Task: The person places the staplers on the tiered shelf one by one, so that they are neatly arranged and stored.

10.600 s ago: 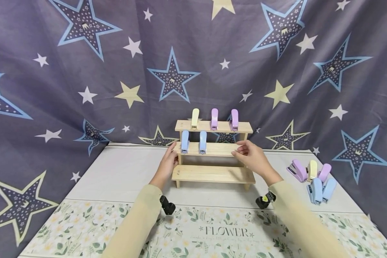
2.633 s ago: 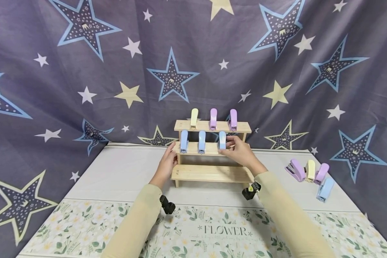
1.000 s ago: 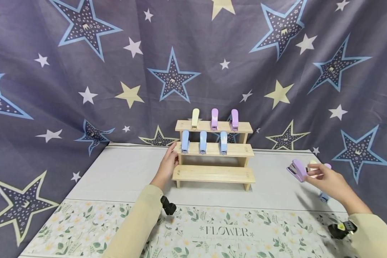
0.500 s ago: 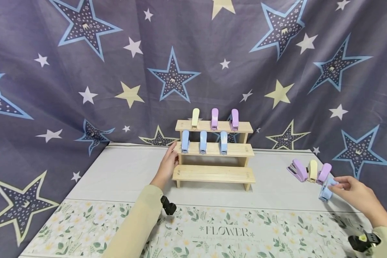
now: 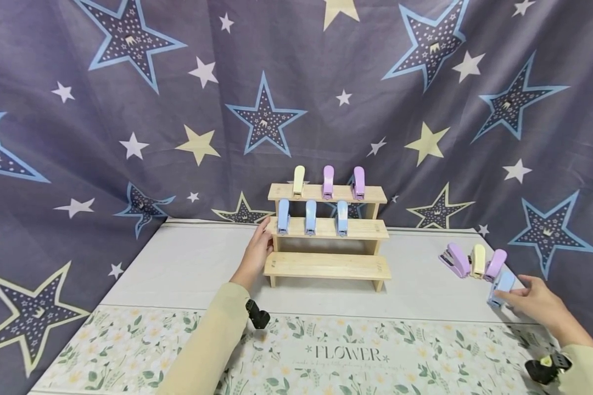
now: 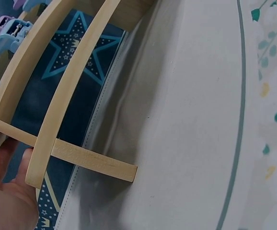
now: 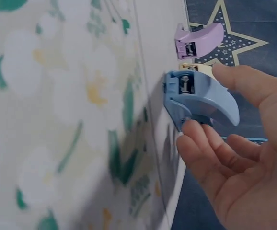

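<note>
Three staplers (image 5: 477,261) beside blue stapler (image 5: 504,282), starry backdrop (image 5: 375,49)

Left-wrist view crops the pale wooden three-tier stand (image 6: 70,96) and the bare left hand (image 6: 11,201), fingertips partly behind wood; right-wrist view crops the bare right hand (image 7: 246,189), light-blue plastic stapler (image 7: 203,93) mostly hiding the pale-yellow plastic stapler (image 7: 202,68); head view's thin grey script (image 5: 348,364) unreadably small.
</note>
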### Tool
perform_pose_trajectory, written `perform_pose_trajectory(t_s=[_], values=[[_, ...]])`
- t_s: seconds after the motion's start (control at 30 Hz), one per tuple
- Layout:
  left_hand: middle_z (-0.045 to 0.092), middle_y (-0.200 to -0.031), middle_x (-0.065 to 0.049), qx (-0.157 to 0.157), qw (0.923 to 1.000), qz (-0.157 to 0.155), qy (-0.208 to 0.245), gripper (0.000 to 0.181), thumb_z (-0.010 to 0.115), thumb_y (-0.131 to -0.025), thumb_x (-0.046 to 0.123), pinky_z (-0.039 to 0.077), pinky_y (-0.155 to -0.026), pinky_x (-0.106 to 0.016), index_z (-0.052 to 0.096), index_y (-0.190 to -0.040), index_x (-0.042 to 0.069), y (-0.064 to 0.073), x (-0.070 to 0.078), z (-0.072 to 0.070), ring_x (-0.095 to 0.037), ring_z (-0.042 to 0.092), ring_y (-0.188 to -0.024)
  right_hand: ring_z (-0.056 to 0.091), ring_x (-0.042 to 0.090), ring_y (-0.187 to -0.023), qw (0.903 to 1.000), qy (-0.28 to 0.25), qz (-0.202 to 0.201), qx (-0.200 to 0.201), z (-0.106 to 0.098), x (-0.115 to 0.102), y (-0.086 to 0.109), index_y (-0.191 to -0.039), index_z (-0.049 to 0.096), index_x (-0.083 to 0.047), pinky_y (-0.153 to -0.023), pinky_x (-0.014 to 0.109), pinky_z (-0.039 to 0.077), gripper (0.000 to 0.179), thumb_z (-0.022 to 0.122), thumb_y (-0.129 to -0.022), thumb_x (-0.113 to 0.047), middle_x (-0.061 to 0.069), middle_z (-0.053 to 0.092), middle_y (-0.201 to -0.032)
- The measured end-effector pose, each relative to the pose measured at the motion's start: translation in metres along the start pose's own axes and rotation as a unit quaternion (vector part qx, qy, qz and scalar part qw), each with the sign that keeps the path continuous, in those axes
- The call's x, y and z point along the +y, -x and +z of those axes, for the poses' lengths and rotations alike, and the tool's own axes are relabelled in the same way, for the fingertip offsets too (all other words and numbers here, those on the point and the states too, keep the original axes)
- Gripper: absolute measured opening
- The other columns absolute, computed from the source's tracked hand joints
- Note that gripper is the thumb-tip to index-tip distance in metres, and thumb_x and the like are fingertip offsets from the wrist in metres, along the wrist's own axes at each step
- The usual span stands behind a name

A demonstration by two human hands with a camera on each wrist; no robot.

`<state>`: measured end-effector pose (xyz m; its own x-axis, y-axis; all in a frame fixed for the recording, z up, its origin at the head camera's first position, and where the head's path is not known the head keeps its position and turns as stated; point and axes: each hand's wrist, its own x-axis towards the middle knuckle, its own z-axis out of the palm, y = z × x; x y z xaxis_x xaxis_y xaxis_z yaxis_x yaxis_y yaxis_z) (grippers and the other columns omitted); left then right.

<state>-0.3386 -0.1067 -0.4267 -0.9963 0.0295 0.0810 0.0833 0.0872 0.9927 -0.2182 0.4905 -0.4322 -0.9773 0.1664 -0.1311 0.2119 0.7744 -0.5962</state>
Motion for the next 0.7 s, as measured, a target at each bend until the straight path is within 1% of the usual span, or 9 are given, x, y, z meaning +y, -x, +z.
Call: perform_pose_trajectory(t_s=[0.1,0.23,0.3,0.4,0.47,0.53,0.57,0.63,0.7], values=[[0.030,-0.161,-0.014,0.000,1.0000,-0.001,-0.001,0.052,0.026,-0.109,0.027,0.031,-0.116,-0.048,0.024,-0.161,0.022,-0.0008,-0.0012,-0.0003,-0.034,0.035,-0.143,0.058,0.016,-0.074,0.9996,-0.010,-0.001,-0.027,0.0039,-0.0002,-0.0030,-0.137,-0.002,0.034,-0.059,0.031,0.050,0.109,0.064,-0.096,-0.043,0.014,0.067,-0.089],[0.031,-0.160,-0.013,0.000,1.0000,-0.001,0.000,0.051,0.027,-0.109,0.027,0.031,-0.117,-0.047,0.025,-0.161,0.024,-0.0008,-0.0016,0.0002,-0.032,0.036,-0.143,0.061,0.027,-0.088,0.9996,0.005,0.004,-0.027,0.0061,-0.0003,-0.0050,-0.135,0.001,0.035,-0.069,0.039,0.055,0.110,0.065,-0.096,-0.045,0.029,0.064,-0.100],[0.031,-0.161,-0.012,0.000,1.0000,-0.002,0.000,0.051,0.027,-0.109,0.027,0.031,-0.117,-0.046,0.025,-0.161,0.025,-0.0007,-0.0016,0.0005,-0.032,0.035,-0.143,0.061,0.033,-0.092,0.9996,0.007,0.007,-0.026,0.0066,0.0001,-0.0055,-0.136,0.003,0.035,-0.073,0.045,0.055,0.110,0.065,-0.095,-0.046,0.032,0.063,-0.104],[0.030,-0.161,-0.012,-0.002,1.0000,-0.001,0.000,0.051,0.026,-0.109,0.026,0.031,-0.117,-0.047,0.025,-0.161,0.024,-0.0004,-0.0015,0.0006,-0.032,0.035,-0.143,0.060,0.040,-0.097,0.9995,0.007,0.010,-0.029,0.0073,0.0011,-0.0057,-0.135,0.006,0.036,-0.078,0.050,0.055,0.108,0.064,-0.095,-0.047,0.033,0.062,-0.106],[0.030,-0.161,-0.013,-0.004,1.0000,-0.001,0.001,0.052,0.026,-0.109,0.026,0.031,-0.116,-0.048,0.024,-0.161,0.023,-0.0004,-0.0015,0.0005,-0.033,0.035,-0.143,0.057,0.040,-0.099,0.9994,0.003,0.011,-0.032,0.0079,0.0022,-0.0053,-0.136,0.010,0.035,-0.080,0.049,0.054,0.106,0.064,-0.096,-0.047,0.031,0.061,-0.106],[0.030,-0.161,-0.013,-0.004,1.0000,-0.001,0.000,0.052,0.026,-0.109,0.026,0.031,-0.116,-0.048,0.025,-0.161,0.023,-0.0004,-0.0013,0.0002,-0.033,0.035,-0.143,0.054,0.046,-0.105,0.9993,-0.001,0.012,-0.035,0.0081,0.0027,-0.0046,-0.135,0.012,0.035,-0.083,0.051,0.053,0.105,0.063,-0.096,-0.048,0.035,0.056,-0.112],[0.029,-0.161,-0.013,-0.003,1.0000,-0.002,0.001,0.052,0.026,-0.109,0.026,0.031,-0.116,-0.048,0.025,-0.161,0.023,-0.0005,-0.0014,0.0000,-0.033,0.034,-0.143,0.053,0.046,-0.106,0.9993,-0.003,0.014,-0.035,0.0082,0.0031,-0.0042,-0.135,0.015,0.033,-0.082,0.049,0.054,0.103,0.063,-0.096,-0.048,0.035,0.054,-0.111],[0.029,-0.161,-0.013,-0.002,1.0000,-0.003,0.001,0.052,0.026,-0.109,0.026,0.031,-0.116,-0.048,0.025,-0.161,0.023,-0.0007,-0.0015,-0.0004,-0.033,0.034,-0.143,0.052,0.037,-0.098,0.9993,-0.008,0.016,-0.034,0.0082,0.0038,-0.0041,-0.132,0.022,0.029,-0.077,0.041,0.053,0.096,0.064,-0.095,-0.049,0.025,0.053,-0.102],[0.029,-0.161,-0.013,-0.003,1.0000,-0.004,0.000,0.052,0.026,-0.109,0.026,0.031,-0.117,-0.048,0.025,-0.161,0.024,-0.0010,-0.0018,-0.0007,-0.033,0.034,-0.143,0.052,0.041,-0.102,0.9993,-0.007,0.020,-0.031,0.0083,0.0032,-0.0031,-0.132,0.024,0.028,-0.079,0.045,0.053,0.096,0.065,-0.094,-0.051,0.030,0.051,-0.106]])
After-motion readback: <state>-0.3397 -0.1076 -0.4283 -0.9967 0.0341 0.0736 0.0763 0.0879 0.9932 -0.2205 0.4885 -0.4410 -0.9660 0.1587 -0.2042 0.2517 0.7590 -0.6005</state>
